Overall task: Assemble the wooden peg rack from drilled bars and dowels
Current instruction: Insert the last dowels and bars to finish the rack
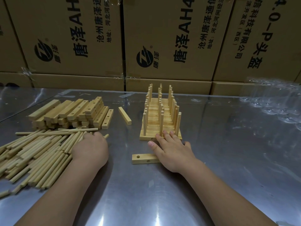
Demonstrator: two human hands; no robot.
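Setting: steel-topped desk (228, 160), shiny, w/ a wall of printed cartons (162, 38) stacked along its far edge. Crumpled clear film (273, 103) at far right of desk.

Items:
1. Drilled bars (73, 113): stacked heap, far left, several layers, holes showing on the right-hand ones.
2. Single bar (124, 115): lies flat & apart, btwn the heap and the racks; no holes showing on its visible faces.
3. Dowels (37, 152): loose pile, near left, in front of the heap, mostly lying parallel, a few crosswise on top.
4. Peg racks (160, 118): finished units set one behind another, centre of desk, each a bar w/ three upright pegs.
5. Loose drilled bar (143, 158): flat on desk just in front of the racks; holes visible on top & front faces; right end hidden under the palm.

Hands:
- L hand (91, 149): on right edge of dowel pile, fingers curled down out of sight. Grip: cannot tell whether it has a dowel.
- R hand (171, 149): fingers straight & spread, tips on the nearest rack bar by the feet of its middle & right pegs, thumb out to the left. Grip wide open, holding nothing.
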